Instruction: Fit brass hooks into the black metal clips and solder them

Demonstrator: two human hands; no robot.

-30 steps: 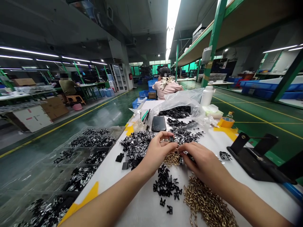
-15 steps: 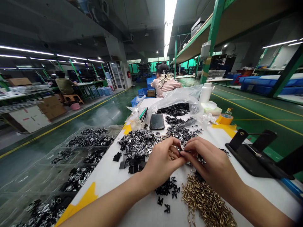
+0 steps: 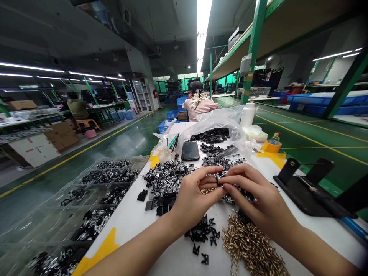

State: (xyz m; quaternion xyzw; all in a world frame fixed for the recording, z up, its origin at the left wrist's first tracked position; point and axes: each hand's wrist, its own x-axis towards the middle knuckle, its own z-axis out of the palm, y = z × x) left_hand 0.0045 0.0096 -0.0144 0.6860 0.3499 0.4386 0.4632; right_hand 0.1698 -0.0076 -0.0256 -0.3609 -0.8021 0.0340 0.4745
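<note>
My left hand (image 3: 193,193) and my right hand (image 3: 257,197) meet above the white table. Between their fingertips is a small black piece (image 3: 217,179), mostly covered by the fingers, so its exact kind is unclear. Both hands are closed on it in a pinch. Left of the hands lies a heap of black and silver clip-like parts (image 3: 168,178). Several loose black plastic pieces (image 3: 203,231) are scattered below my left hand. Under my right forearm sits a pile of gold-coloured bent metal pieces (image 3: 253,247).
A phone (image 3: 190,151) lies beyond the hands, beside a clear plastic bag (image 3: 211,120) and more black parts. At right stands a black metal fixture with a lever (image 3: 304,191). Divided clear trays (image 3: 94,184) of parts are at left. A co-worker (image 3: 198,103) sits ahead.
The fingers have shifted slightly around the held piece; a silvery bit showed there before, and now a black part shows. The view has turned a little.
</note>
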